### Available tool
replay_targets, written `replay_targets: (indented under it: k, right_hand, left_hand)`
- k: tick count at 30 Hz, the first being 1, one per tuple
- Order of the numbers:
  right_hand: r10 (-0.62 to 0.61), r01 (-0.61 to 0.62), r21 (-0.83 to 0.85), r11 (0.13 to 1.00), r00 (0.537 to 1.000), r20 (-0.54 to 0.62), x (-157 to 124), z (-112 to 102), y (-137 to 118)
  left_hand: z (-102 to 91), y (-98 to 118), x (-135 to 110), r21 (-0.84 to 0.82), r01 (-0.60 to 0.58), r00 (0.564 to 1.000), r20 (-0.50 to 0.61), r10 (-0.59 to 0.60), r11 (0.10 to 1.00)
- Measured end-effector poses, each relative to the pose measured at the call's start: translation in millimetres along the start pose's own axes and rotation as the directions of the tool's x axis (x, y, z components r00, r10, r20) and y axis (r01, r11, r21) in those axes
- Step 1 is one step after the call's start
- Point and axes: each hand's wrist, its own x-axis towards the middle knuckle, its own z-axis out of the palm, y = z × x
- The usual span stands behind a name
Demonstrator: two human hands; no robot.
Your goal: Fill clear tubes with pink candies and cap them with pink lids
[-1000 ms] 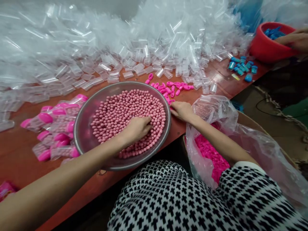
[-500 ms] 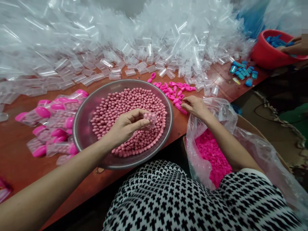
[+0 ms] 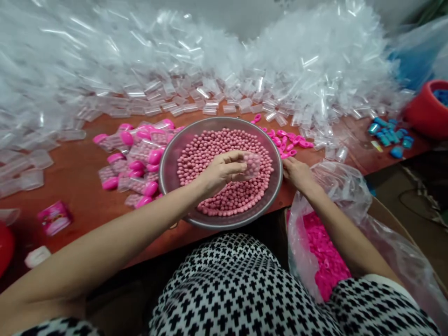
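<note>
My left hand [image 3: 224, 171] is above the metal bowl [image 3: 164, 179], closed around a small clear plastic container [image 3: 252, 166]. Some pink balls show through the container's wall. Beneath it, many pink balls [image 3: 224, 140] fill much of the bowl. Just off the bowl's right rim, my right hand [image 3: 297, 173] is at the near edge of a scatter of pink plastic caps [image 3: 292, 140]. Its fingers are drawn together, and what lies between them is hidden.
Filled containers with pink caps [image 3: 136, 158] lie left of the bowl. Behind rises a heap of clear empty containers [image 3: 210, 79]. An open plastic bag [image 3: 297, 233] of pink caps stands at right. Blue-capped pieces [image 3: 390, 133] and a red tub [image 3: 425, 114] are farther right.
The view has swung left, bringing a pink packet into sight. My right hand has drawn from the pink caps toward the bowl's rim. My left hand still holds the container over the bowl.
</note>
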Motion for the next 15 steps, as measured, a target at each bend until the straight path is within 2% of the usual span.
replay_targets:
  k: [4, 7, 9, 10, 12, 14, 15]
  right_hand:
    - [0.023, -0.019, 0.083, 0.996, 0.999, -0.046, -3.9, 7.8, 0.2]
    - [0.086, -0.076, 0.091, 0.993, 0.991, -0.107, -5.1, 7.6, 8.4]
    - [0.178, -0.122, 0.257, 0.959, 0.962, -0.207, -3.8, 1.5, 14.9]
    - [0.226, -0.108, 0.407, 0.907, 0.940, -0.254, -2.9, -3.7, 16.6]
    - [0.292, 0.020, 0.718, 0.696, 0.906, -0.308, -1.7, -17.9, 14.2]
    - [0.270, 0.153, 0.874, 0.461, 0.914, -0.302, -2.4, -35.0, 2.8]
    - [0.236, 0.192, 0.903, 0.385, 0.925, -0.298, -3.6, -43.4, -5.4]
  left_hand:
    - [-0.7, 0.4, -0.5, -0.005, -0.028, 0.998, 0.050, 0.028, 1.000]
    - [-1.2, -1.2, -1.5, 0.013, -0.058, 0.996, 0.073, 0.057, 0.998]
    - [-1.2, -2.6, -1.7, 0.034, -0.083, 0.993, 0.085, 0.079, 0.996]
    - [-1.0, -3.2, -1.6, 0.044, -0.095, 0.992, 0.092, 0.091, 0.994]
    - [-0.2, -3.9, -1.5, 0.058, -0.120, 0.988, 0.104, 0.113, 0.991]
    - [1.2, -2.8, -2.3, 0.084, -0.144, 0.985, 0.104, 0.135, 0.986]
    - [2.0, -1.5, -3.2, 0.102, -0.160, 0.984, 0.100, 0.150, 0.982]
